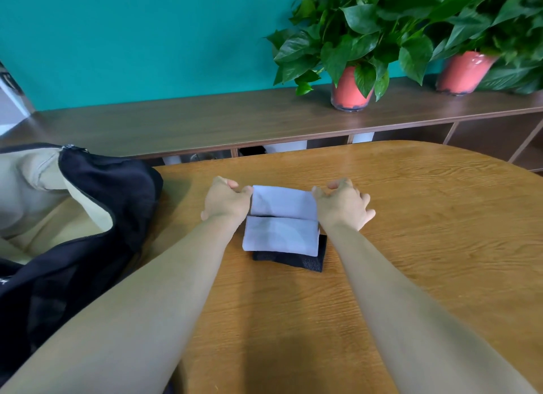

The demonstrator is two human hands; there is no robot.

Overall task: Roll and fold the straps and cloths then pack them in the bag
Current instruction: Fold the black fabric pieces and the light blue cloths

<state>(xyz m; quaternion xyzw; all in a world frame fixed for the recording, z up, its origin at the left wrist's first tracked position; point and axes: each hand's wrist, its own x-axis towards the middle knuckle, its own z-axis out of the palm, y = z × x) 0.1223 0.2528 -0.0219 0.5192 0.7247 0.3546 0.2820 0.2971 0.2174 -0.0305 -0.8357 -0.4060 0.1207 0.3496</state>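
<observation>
A white cloth (282, 220) lies folded on the wooden table (411, 217), its far half raised off its near half. My left hand (224, 199) pinches the far left corner of the raised half. My right hand (343, 204) pinches the far right corner. Under the white cloth's near edge lies a black folded cloth or strap (305, 261), only partly visible. The black bag (88, 205) with a beige lining stands unzipped and wide open at the left edge of the table.
Behind the table runs a dark wooden sideboard (205, 123) against a teal wall. Two potted plants in red pots (351, 90) stand on it at the right. Bare tabletop stretches to the right and toward me.
</observation>
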